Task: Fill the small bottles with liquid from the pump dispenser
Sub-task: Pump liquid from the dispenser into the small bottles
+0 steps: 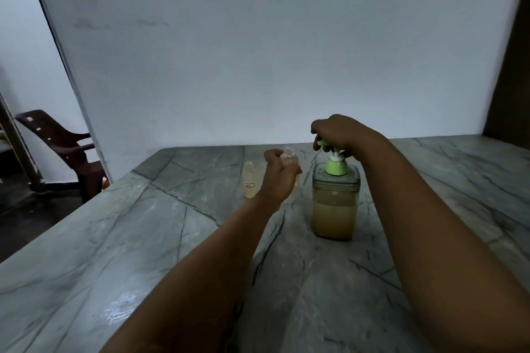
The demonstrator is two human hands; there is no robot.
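Your right hand (339, 130) rests on the green plastic pump head (327, 147) of the clear square dispenser jar (335, 203), fingers curled down over the top, placed to push the plunger. The jar stands upright on the grey veined stone counter (143, 238), about half full of cloudy tan liquid.

Your left hand (279, 172) wraps round a small clear plastic bottle (287, 153), fingers closed on its body, so only the shoulder and open neck show above your fist. You hold it upright just beside the jar, on the nozzle's side, probably so the neck can catch the stream. The neck sits near the green spout but looks a little left of it; whether it lines up under the tip, you cannot tell from this angle.

A second small clear bottle with a white label (249, 180) stands on the counter just left of your left hand, uncapped, with pale liquid in it, likely set aside as filled.

Next, bring the neck directly beneath the spout before pressing, or the liquid may run down the outside.
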